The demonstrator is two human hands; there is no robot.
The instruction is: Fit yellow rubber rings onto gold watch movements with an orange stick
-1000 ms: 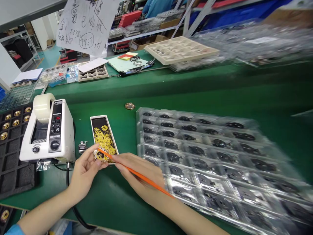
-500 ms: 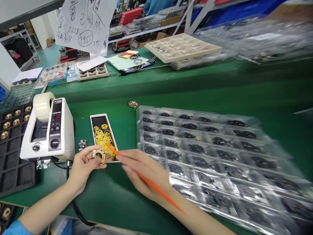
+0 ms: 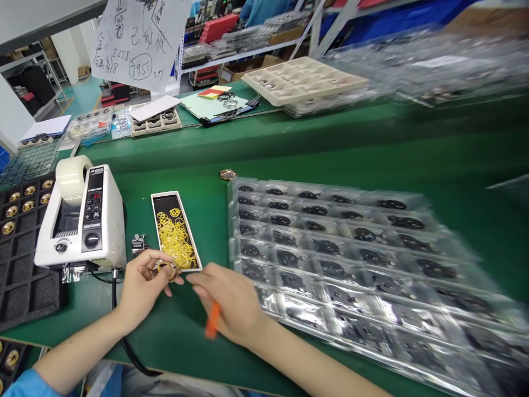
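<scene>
My left hand (image 3: 142,281) pinches a round gold-and-light watch case (image 3: 166,269) between thumb and fingers, just in front of a narrow white box (image 3: 165,204). Thin yellow rings (image 3: 177,242) lie heaped in that box. Close by on the right, my right hand (image 3: 231,303) is closed around orange tweezers (image 3: 212,321). Only a short, blurred length of them shows below the palm, slanting down; their tips cannot be made out. The fingertips of my right hand are near the watch case but apart from it.
A white tape dispenser (image 3: 109,215) and a small tally counter (image 3: 138,244) stand at left. Beyond is a black tray (image 3: 20,286) with gold round parts. Clear blister trays (image 3: 303,237) of black parts spread at right. A round metal piece (image 3: 227,175) lies behind them.
The tweezers have swung from pointing at the watch case to hanging below my right palm. My right hand has drawn slightly back; the left tilts the case a little lower.
</scene>
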